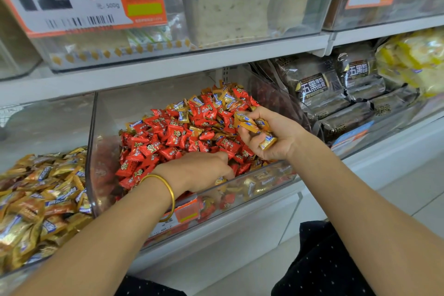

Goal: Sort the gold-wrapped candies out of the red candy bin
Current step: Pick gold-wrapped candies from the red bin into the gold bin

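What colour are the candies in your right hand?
The candies are gold with blue labels; head view.

The white shelf (396, 143) carries gold-candy bin (60, 127), red candy bin (105, 127) and dark-packet bin (408, 113) abreast.

red candies (168, 137), gold candies (267, 142), gold bangle (169, 191)

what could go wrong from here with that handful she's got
The right hand cups several gold-wrapped candies loosely above the red candy bin, so one could slip back in. The left hand digs among the red candies close to the bin's front edge and may push some over it.
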A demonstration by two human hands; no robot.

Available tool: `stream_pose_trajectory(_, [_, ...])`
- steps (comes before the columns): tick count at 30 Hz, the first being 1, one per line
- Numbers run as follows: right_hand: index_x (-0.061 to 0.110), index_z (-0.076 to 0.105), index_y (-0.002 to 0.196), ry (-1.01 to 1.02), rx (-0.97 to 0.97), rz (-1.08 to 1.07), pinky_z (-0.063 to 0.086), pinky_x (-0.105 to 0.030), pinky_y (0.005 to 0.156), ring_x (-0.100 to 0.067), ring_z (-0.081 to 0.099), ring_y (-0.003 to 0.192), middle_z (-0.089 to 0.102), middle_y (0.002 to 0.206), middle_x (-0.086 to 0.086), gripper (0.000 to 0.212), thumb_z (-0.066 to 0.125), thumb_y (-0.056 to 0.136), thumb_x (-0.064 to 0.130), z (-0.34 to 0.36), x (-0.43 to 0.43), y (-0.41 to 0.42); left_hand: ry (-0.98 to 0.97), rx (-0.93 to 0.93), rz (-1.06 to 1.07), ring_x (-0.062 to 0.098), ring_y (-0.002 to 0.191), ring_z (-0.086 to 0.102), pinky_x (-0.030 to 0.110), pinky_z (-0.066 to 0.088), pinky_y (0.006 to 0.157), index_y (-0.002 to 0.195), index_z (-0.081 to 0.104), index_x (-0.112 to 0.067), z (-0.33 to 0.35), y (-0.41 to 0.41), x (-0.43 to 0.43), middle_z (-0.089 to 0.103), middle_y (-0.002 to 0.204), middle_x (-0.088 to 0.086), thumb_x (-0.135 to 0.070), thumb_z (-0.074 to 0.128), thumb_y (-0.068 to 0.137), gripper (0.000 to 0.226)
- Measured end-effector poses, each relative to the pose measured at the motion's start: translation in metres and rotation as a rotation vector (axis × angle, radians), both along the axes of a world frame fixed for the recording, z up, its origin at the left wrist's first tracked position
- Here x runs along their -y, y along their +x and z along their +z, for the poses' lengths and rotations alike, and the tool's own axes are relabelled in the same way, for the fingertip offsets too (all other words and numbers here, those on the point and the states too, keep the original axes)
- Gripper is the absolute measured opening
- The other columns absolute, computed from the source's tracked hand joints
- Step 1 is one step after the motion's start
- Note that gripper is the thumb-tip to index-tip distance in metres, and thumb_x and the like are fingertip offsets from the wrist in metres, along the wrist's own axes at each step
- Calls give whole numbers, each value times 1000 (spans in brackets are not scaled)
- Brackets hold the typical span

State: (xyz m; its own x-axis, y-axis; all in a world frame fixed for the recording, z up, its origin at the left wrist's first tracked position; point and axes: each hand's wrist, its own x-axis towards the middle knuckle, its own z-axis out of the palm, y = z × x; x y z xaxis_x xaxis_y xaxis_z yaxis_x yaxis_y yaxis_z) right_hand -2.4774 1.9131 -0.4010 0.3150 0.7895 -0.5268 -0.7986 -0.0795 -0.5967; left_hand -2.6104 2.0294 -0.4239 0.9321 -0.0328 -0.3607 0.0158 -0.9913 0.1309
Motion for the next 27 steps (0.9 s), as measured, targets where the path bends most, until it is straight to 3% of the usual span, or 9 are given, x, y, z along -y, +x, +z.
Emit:
stream_pose_trajectory(4, [15, 66, 82, 2, 16, -2, 35, -13, 30, -14, 62, 50, 62, 65, -5, 9, 57, 83, 15, 0, 0, 0, 36, 59, -41, 25, 92, 52, 34, 41, 72, 107, 59, -20, -3, 1, -1, 48, 107, 1, -28, 66, 83, 25])
stream_pose_trajectory(8, [16, 65, 84, 12, 30, 1, 35, -13, 29, -13, 62, 49, 61, 65, -4, 8, 57, 82, 15, 0, 1, 2, -71, 120, 27, 23, 97, 53, 40, 45, 82, 105, 61, -20, -5, 4, -5, 46, 109, 0, -22, 65, 86, 20])
stream_pose_trajectory(11, [15, 64, 83, 30, 35, -6, 35, -12, 30, -13, 61, 49, 60, 64, -4, 9, 60, 75, 13, 2, 3, 4, -253, 196, 66, 14, 99, 52, 29, 42, 88, 101, 63, -17, -5, 5, -8, 51, 105, -4, -21, 66, 84, 17])
stream_pose_trajectory(13, [14, 63, 81, 49, 38, -11, 34, -12, 30, -12, 61, 49, 60, 64, -4, 13, 61, 69, 12, 2, 4, 5, -329, 231, 103, 5, 90, 51, 15, 40, 80, 100, 61, -19, -5, 5, -7, 52, 97, -14, -20, 66, 85, 16])
stream_pose_trajectory(15, [15, 63, 80, 58, 48, -19, 34, -12, 30, -12, 60, 50, 59, 63, -4, 8, 58, 74, 12, 3, 6, 8, -359, 261, 127, 3, 85, 50, 11, 40, 75, 101, 58, -21, -6, 7, -5, 52, 94, -18, -19, 66, 85, 19])
stream_pose_trajectory(17, [15, 63, 81, 54, 52, -37, 34, -13, 29, -13, 60, 49, 59, 63, -5, 8, 55, 83, 14, 3, 7, 10, -360, 267, 139, 0, 82, 51, 14, 43, 74, 112, 53, -26, -7, 9, -3, 52, 99, -13, -19, 64, 86, 30])
stream_pose_trajectory(19, [15, 63, 82, 59, 48, -44, 34, -13, 29, -12, 60, 49, 59, 64, -5, 7, 55, 84, 15, 4, 9, 12, -317, 238, 104, -5, 79, 48, 8, 38, 69, 128, 46, -38, -5, 11, 0, 48, 101, -15, -21, 61, 88, 45])
stream_pose_trajectory(23, [16, 63, 85, 78, 57, -37, 34, -12, 29, -11, 59, 48, 57, 67, -2, 9, 55, 81, 14, 4, 12, 14, -245, 181, 3, 7, 104, 52, 30, 45, 90, 121, 58, -32, 0, 19, 6, 56, 116, -11, -22, 59, 89, 33])
stream_pose_trajectory(27, [17, 62, 85, 82, 71, -33, 33, -12, 29, -11, 57, 46, 55, 65, -1, 11, 52, 84, 14, 4, 14, 17, -268, 215, 87, 12, 103, 54, 30, 45, 90, 114, 59, -30, 2, 22, 2, 59, 113, -12, -23, 57, 91, 24])
